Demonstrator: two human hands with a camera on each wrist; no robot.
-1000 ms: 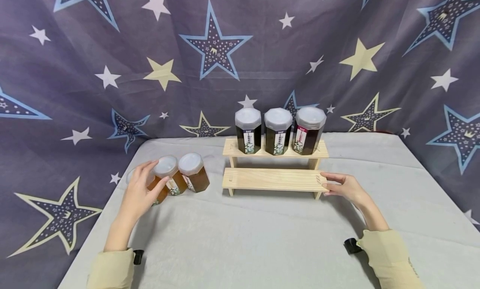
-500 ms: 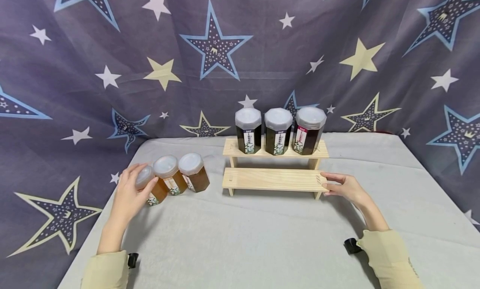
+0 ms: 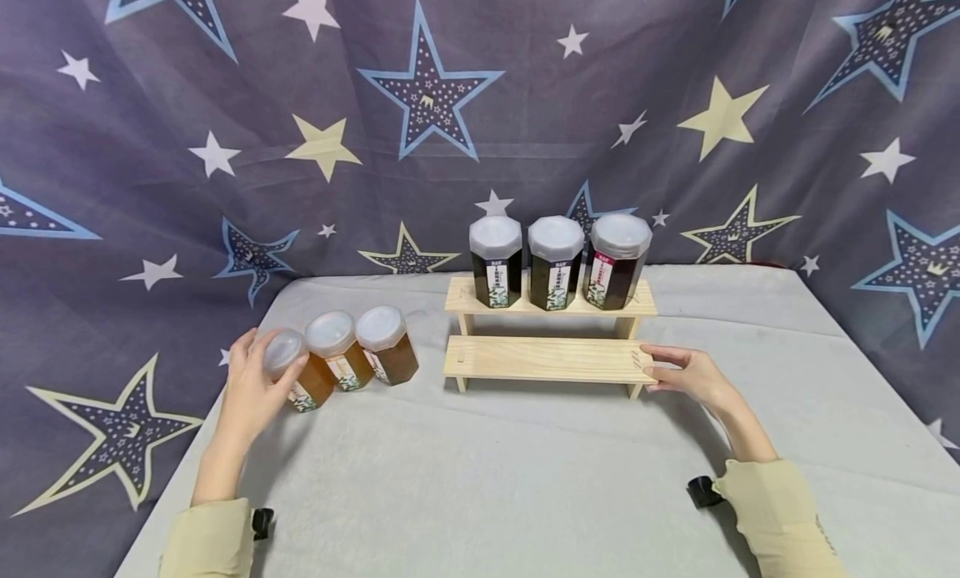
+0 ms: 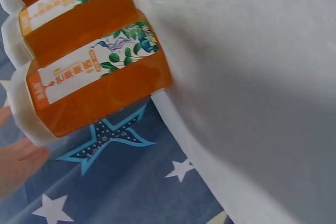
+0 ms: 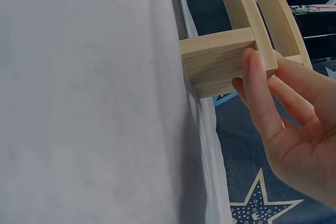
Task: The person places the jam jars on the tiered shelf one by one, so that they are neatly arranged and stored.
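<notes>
My left hand (image 3: 246,399) spreads around the white lid of the leftmost orange jam jar (image 3: 311,386). Its thumb lies before the lid, its other fingers at the far left side. Two further amber jam jars, the middle one (image 3: 348,369) and the right one (image 3: 396,363), stand beside it in a slanting row. In the left wrist view, fingers (image 4: 23,163) show at the lid's edge. Meanwhile my right hand (image 3: 697,378) pinches the right end of the lower board on a two-step wooden shelf (image 3: 547,359); thumb and fingers meet its corner in the right wrist view.
On the upper step stand three dark jars with white lids: left (image 3: 497,282), middle (image 3: 555,284) and right (image 3: 622,282). A pale cloth (image 3: 480,495) covers the table. Behind hangs a dark star-patterned curtain (image 3: 525,77).
The left hand has moved left, from over the leftmost jar to around its lid, uncovering more of that jar. The right hand and the shelf have stayed in place.
</notes>
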